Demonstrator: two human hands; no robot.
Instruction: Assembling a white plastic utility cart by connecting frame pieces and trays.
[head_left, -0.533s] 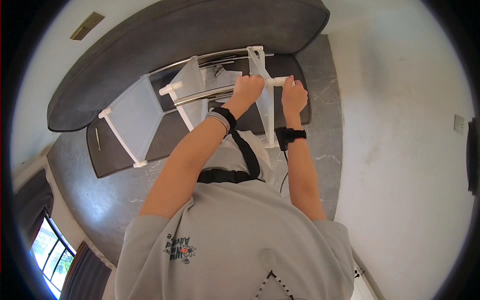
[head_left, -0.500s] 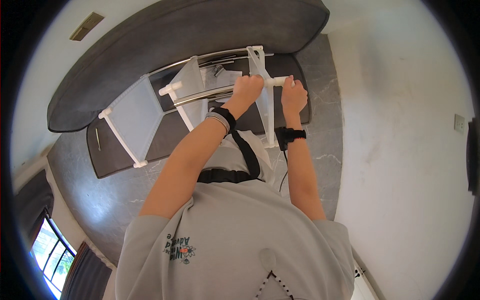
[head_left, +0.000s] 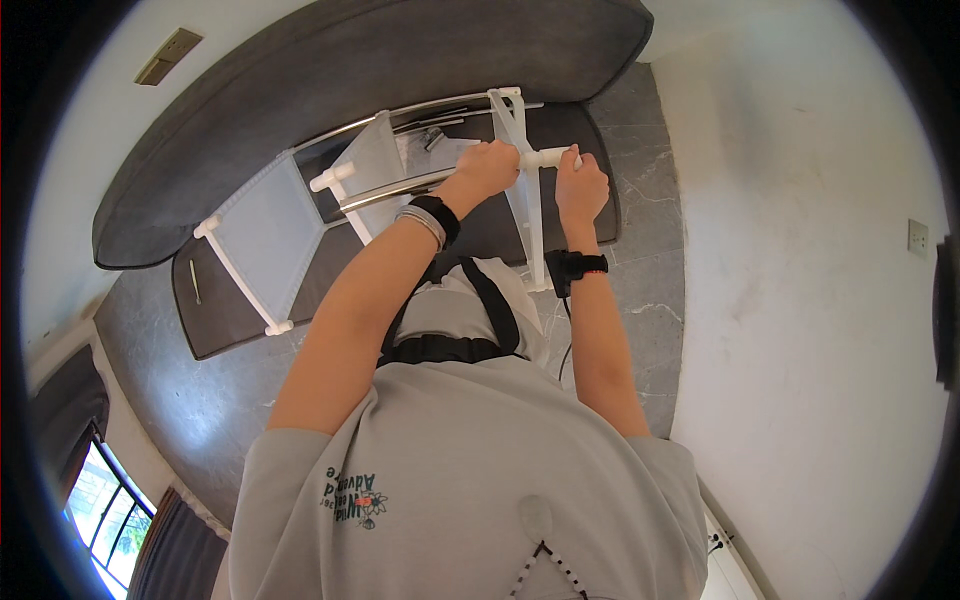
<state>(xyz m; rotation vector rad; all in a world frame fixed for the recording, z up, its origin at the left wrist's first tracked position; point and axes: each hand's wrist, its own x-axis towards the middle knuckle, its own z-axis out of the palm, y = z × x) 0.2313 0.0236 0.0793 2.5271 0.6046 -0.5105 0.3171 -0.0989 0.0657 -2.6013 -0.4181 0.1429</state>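
Gripping a white rack [head_left: 370, 150], both hands [head_left: 488, 167] [head_left: 582, 188] leave upside-down shirt lettering [head_left: 350, 497] visible.

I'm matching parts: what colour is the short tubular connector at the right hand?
White; the head view shows the short tubular connector at the right hand.

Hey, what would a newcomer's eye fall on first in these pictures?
Probably the white rack with translucent panels, lying across the dark gray seat in the upper middle. Next, at the rack's right end, the person's left grip wraps around a silver tube, and the right grip holds the end of a white fitting. The bright window stands out at lower left.
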